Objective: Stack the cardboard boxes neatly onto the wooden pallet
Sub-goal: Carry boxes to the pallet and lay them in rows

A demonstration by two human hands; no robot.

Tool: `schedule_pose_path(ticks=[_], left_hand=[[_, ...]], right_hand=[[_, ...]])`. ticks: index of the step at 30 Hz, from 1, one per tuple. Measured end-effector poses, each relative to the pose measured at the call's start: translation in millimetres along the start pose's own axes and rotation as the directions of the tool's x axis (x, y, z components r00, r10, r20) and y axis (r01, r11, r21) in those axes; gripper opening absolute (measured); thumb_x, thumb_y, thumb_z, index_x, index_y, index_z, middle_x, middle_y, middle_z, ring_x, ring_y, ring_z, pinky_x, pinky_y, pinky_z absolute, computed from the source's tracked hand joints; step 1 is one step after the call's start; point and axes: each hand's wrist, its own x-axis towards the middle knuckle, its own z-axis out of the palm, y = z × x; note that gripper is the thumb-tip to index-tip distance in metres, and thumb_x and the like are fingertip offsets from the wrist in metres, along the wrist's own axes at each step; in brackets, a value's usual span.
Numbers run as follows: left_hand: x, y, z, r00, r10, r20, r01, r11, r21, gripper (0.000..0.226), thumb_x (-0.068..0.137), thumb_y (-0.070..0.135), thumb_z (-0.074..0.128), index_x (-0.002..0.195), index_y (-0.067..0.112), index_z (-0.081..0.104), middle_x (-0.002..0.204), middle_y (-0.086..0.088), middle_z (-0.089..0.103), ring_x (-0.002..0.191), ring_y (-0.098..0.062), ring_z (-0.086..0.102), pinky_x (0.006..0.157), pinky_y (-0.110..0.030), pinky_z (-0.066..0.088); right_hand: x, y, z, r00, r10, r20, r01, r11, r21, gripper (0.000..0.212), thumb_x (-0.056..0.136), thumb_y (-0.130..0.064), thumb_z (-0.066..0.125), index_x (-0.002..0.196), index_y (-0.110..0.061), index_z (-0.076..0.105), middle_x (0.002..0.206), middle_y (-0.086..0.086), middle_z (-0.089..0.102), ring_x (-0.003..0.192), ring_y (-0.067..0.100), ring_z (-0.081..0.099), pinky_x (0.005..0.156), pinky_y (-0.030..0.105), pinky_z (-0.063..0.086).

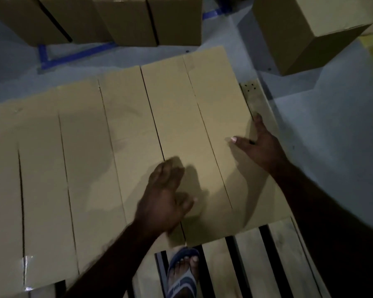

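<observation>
Several tan cardboard boxes lie side by side on the wooden pallet (284, 254), forming one flat layer. My right hand (261, 145) lies on the rightmost box (215, 117), thumb on its top and fingers straight down along its right edge. My left hand (166, 198) hovers over the top of the neighbouring box (172, 130), near that box's front end; its fingers are loosely bent and blurred, and it holds nothing.
More upright boxes (125, 18) stand in a row on the grey floor beyond the pallet, beside blue floor tape (73, 54). Another single box (306, 33) stands at the far right. My sandalled foot (183, 272) rests on the pallet slats in front.
</observation>
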Motion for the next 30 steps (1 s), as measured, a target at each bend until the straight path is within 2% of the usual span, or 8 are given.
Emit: schedule_pose_path(ticks=[1, 2, 3, 5, 9, 13, 30], left_hand=[[-12.7, -2.6, 5.2, 0.992, 0.066, 0.108, -0.073, 0.995, 0.064, 0.101, 0.077, 0.079, 0.052, 0.155, 0.023, 0.020, 0.164, -0.007, -0.003, 0.150, -0.026, -0.005, 0.122, -0.044, 0.009], [-24.7, -6.5, 12.8, 0.973, 0.160, 0.167, -0.184, 0.973, 0.137, 0.113, 0.072, 0.087, 0.047, 0.157, 0.021, 0.011, 0.163, -0.010, -0.012, 0.150, -0.028, -0.013, 0.122, -0.050, 0.004], [-35.6, -11.5, 22.1, 0.946, 0.249, 0.207, -0.291, 0.934, 0.207, 0.121, 0.069, 0.091, 0.046, 0.157, 0.016, 0.011, 0.163, -0.013, -0.010, 0.150, -0.031, -0.012, 0.120, -0.055, 0.005], [-52.7, -19.1, 39.5, 0.910, 0.327, 0.253, -0.395, 0.870, 0.294, 0.125, 0.066, 0.091, 0.047, 0.156, 0.009, 0.018, 0.164, -0.016, 0.000, 0.151, -0.035, 0.000, 0.117, -0.059, 0.011], [-62.2, -26.4, 55.9, 0.913, 0.379, 0.148, -0.407, 0.846, 0.344, 0.113, 0.076, 0.084, 0.048, 0.152, 0.004, 0.025, 0.162, -0.017, 0.012, 0.150, -0.034, 0.009, 0.115, -0.057, 0.020], [-63.4, -28.2, 61.2, 0.903, 0.427, 0.045, -0.417, 0.846, 0.334, 0.098, 0.086, 0.072, 0.049, 0.149, 0.000, 0.032, 0.160, -0.020, 0.020, 0.149, -0.035, 0.015, 0.117, -0.055, 0.021], [-69.0, -34.7, 67.2, 0.887, 0.462, -0.002, -0.442, 0.850, 0.285, 0.089, 0.091, 0.067, 0.049, 0.147, -0.001, 0.036, 0.159, -0.020, 0.024, 0.149, -0.034, 0.016, 0.119, -0.052, 0.020]], right_hand=[[-4.4, 4.5, 1.0, 1.000, 0.030, 0.008, -0.030, 0.999, 0.038, 0.104, 0.081, -0.067, 0.065, 0.158, -0.036, 0.002, 0.161, 0.006, 0.028, 0.145, 0.034, 0.030, 0.115, 0.047, 0.030], [-8.8, 7.7, 2.3, 0.998, 0.052, 0.016, -0.053, 0.997, 0.060, 0.103, 0.081, -0.068, 0.064, 0.158, -0.036, 0.003, 0.161, 0.007, 0.029, 0.145, 0.035, 0.031, 0.115, 0.048, 0.030], [-12.0, 9.9, 3.9, 0.997, 0.069, 0.018, -0.070, 0.995, 0.069, 0.102, 0.081, -0.070, 0.063, 0.158, -0.036, 0.004, 0.160, 0.008, 0.030, 0.144, 0.036, 0.033, 0.114, 0.050, 0.031], [-13.9, 12.0, 6.1, 0.997, 0.083, -0.002, -0.083, 0.996, 0.040, 0.099, 0.083, -0.072, 0.058, 0.158, -0.033, 0.007, 0.158, 0.011, 0.035, 0.140, 0.038, 0.038, 0.112, 0.050, 0.035], [-9.7, 11.6, 6.2, 0.997, 0.072, -0.020, -0.073, 0.997, -0.028, 0.098, 0.083, -0.077, 0.053, 0.158, -0.025, 0.015, 0.155, 0.012, 0.039, 0.138, 0.038, 0.042, 0.112, 0.046, 0.037], [-9.4, 11.0, 5.7, 0.997, 0.076, -0.020, -0.077, 0.995, -0.068, 0.098, 0.083, -0.078, 0.052, 0.157, -0.023, 0.019, 0.155, 0.012, 0.040, 0.139, 0.037, 0.041, 0.111, 0.045, 0.036], [-16.2, 10.8, 3.3, 0.998, 0.056, -0.020, -0.058, 0.994, -0.093, 0.095, 0.085, -0.075, 0.051, 0.155, -0.016, 0.024, 0.151, 0.015, 0.044, 0.136, 0.038, 0.044, 0.110, 0.042, 0.036]])
